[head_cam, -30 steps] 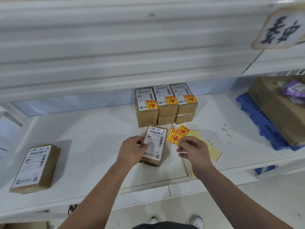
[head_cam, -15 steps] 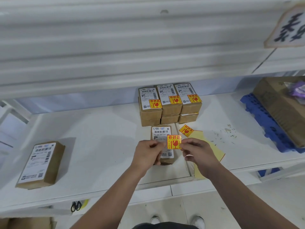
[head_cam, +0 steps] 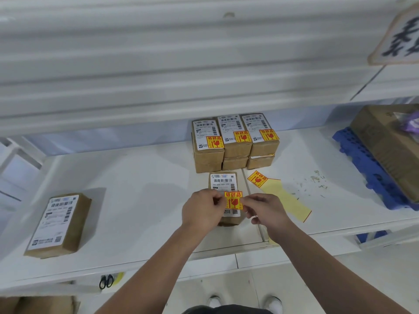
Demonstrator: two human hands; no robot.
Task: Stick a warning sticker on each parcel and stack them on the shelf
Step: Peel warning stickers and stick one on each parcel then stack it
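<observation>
Left hand, right hand pinch sticker over parcel on shelf.

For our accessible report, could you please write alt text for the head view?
The left hand and right hand pinch a yellow warning sticker over the label of a brown parcel on a shelf. Behind stand stacked parcels, top ones stickered; a spare sticker sits on a backing sheet at right, another parcel lies far left.

Left grip, right grip side by side, both pinching.
</observation>
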